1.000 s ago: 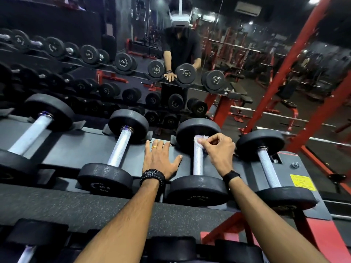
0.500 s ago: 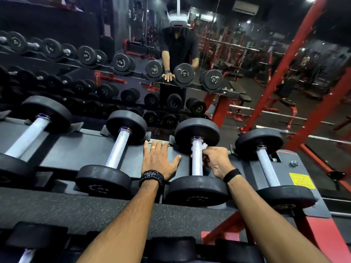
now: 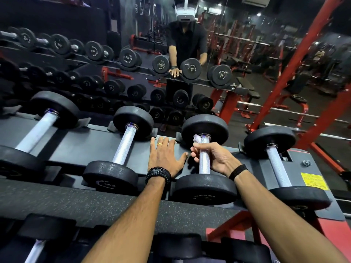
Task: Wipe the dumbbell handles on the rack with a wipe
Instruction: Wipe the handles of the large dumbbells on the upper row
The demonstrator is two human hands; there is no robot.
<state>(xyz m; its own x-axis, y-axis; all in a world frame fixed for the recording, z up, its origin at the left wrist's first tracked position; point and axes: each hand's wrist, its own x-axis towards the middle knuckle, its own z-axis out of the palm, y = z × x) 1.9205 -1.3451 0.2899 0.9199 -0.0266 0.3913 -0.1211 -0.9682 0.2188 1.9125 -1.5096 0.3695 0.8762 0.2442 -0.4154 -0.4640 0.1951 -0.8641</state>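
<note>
The right hand curls round the dumbbell handle with the wipe bunched just beyond its thumb, the bar's long axis running straight away through the fist, while the flat left hand rests beside.

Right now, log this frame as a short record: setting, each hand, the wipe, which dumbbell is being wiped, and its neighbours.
setting: dumbbell rack facing a mirror
left hand: flat, fingers straight, resting on the rack's top shelf between two dumbbells
right hand: curled round a handle, holding the wipe
wipe: white, bunched at the handle's far end, partly hidden by the fingers
dumbbell being wiped: third from left on the top shelf
neighbours: second dumbbell to its left, fourth dumbbell to its right, both untouched
yellow label: on the rack's right end, text unreadable
</note>
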